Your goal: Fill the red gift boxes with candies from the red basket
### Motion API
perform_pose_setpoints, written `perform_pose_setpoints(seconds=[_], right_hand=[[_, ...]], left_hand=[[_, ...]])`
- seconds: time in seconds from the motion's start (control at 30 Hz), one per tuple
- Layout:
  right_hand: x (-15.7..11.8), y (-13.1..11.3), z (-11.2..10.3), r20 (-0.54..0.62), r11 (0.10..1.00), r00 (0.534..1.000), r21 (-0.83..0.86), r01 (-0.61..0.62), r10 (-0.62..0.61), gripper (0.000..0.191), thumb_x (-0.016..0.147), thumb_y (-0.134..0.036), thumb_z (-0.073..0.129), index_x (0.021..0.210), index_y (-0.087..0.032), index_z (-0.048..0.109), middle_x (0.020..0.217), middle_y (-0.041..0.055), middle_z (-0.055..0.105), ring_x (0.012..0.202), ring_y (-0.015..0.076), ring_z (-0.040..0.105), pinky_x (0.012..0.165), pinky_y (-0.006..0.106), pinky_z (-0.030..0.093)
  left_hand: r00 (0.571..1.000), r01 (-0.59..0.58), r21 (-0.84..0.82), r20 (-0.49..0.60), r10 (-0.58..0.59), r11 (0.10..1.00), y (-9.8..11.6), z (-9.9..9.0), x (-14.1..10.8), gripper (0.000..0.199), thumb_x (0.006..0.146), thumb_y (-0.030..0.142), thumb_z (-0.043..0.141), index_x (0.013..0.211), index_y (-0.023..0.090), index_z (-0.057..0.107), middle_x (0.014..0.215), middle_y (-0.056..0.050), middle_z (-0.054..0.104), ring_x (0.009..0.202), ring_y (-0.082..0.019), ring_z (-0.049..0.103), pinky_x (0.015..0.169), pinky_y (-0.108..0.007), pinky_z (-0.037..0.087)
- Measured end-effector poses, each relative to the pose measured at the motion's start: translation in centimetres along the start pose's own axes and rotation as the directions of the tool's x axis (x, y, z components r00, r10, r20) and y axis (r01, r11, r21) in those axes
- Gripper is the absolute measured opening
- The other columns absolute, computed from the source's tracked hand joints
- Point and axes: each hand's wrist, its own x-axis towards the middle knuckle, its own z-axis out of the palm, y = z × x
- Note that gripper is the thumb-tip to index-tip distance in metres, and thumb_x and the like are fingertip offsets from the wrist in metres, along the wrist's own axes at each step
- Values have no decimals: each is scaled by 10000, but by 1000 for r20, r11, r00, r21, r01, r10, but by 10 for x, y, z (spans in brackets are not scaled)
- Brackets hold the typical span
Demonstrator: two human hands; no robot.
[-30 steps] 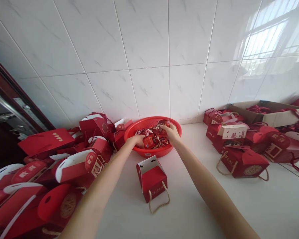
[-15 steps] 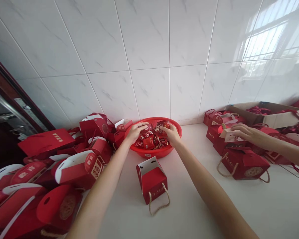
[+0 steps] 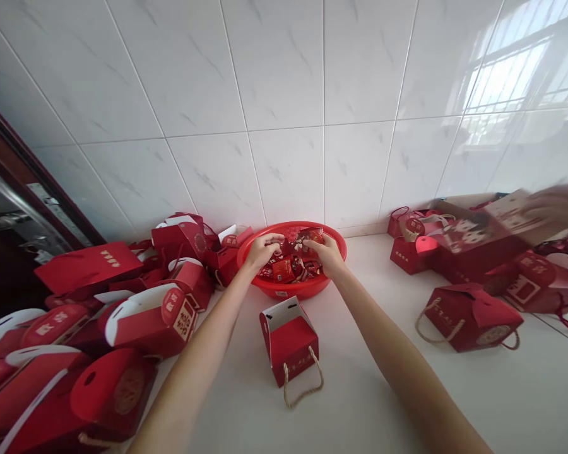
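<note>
A red plastic basket (image 3: 284, 291) holds several shiny red wrapped packets (image 3: 284, 270). At its left side my left hand (image 3: 263, 252) reaches in, fingers curled in a pinch at a dark red packet that they partly hide. My right hand (image 3: 329, 255), over the basket's right side, grips a red printed packet (image 3: 314, 237) between thumb and fingers. In front of the basket, between my forearms, stands a red gift box (image 3: 291, 343) with its top open and a rope handle hanging toward me.
Many red gift boxes (image 3: 151, 321) crowd the left. At right are a closed red box (image 3: 473, 318), more boxes and a cardboard carton (image 3: 464, 200). Another person's hand (image 3: 556, 208), blurred, is at an open red box (image 3: 478, 243). A tiled wall (image 3: 284, 164) rises behind.
My left hand's fingers have curled in from a flatter pose; my right hand keeps its packet. The other person's hand has moved right, with an open box shifting and tilting beside it.
</note>
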Motion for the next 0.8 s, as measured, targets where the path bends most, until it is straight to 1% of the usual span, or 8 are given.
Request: perform_pose_setpoints(seconds=[0.07,0.13,0.2,0.33,0.43,0.63,0.73,0.8], right_hand=[[-1,-1,0,4,1000,1000,-8,8,-8,218,610,-279,757,776,-201,641,745,-1,718,725,190,686,699,327,562],[-2,-1,0,19,1000,1000,-22,10,-10,224,610,-286,762,777,-200,642,744,-1,720,712,188,684,692,325,563],[-3,-2,1,48,999,999,-41,7,-5,220,610,-285,769,773,-201,646,744,5,725,706,194,687,683,329,567],[-5,-4,2,100,997,995,-79,-8,16,184,603,-238,777,745,-200,665,724,10,729,720,212,696,694,342,575],[-7,-5,3,123,996,992,-93,-13,25,189,604,-209,782,763,-200,679,733,7,734,736,211,702,715,344,580],[-9,-5,2,201,990,976,-129,-53,78,300,585,-219,846,828,-202,672,766,9,750,762,209,713,760,361,583],[-8,-2,2,253,995,966,-99,-30,55,315,590,-278,850,842,-201,678,759,9,747,781,217,715,777,371,581],[-7,0,2,261,996,965,-86,-15,37,330,587,-300,849,854,-202,682,783,10,748,789,218,713,771,366,580]], left_hand=[[999,-21,0,40,21,1000,3,2,-1,315,750,257,587,1010,199,753,989,-40,763,994,-228,685,879,-321,538],[994,-60,-11,88,61,998,8,5,-3,278,747,335,641,953,193,763,997,-44,768,1024,-240,674,900,-312,524],[986,-100,-24,132,102,995,11,7,-6,317,733,441,690,906,186,763,990,-52,769,1008,-244,670,893,-310,519],[974,-135,-38,178,140,990,12,7,-8,427,707,593,694,758,171,731,818,-52,742,837,-213,662,790,-301,515],[971,-140,-60,189,149,988,10,5,-7,429,691,599,698,722,172,715,764,-41,719,771,-194,649,744,-293,510],[973,-112,-96,194,129,989,10,2,-8,334,685,526,704,689,193,730,768,-36,740,776,-205,676,755,-301,534],[978,-80,-70,186,92,994,9,3,-9,344,687,531,689,703,190,731,796,-48,755,799,-219,695,753,-306,544],[982,-65,-27,173,69,998,6,3,-6,380,709,556,663,742,184,734,849,-64,767,836,-233,707,755,-310,551]])
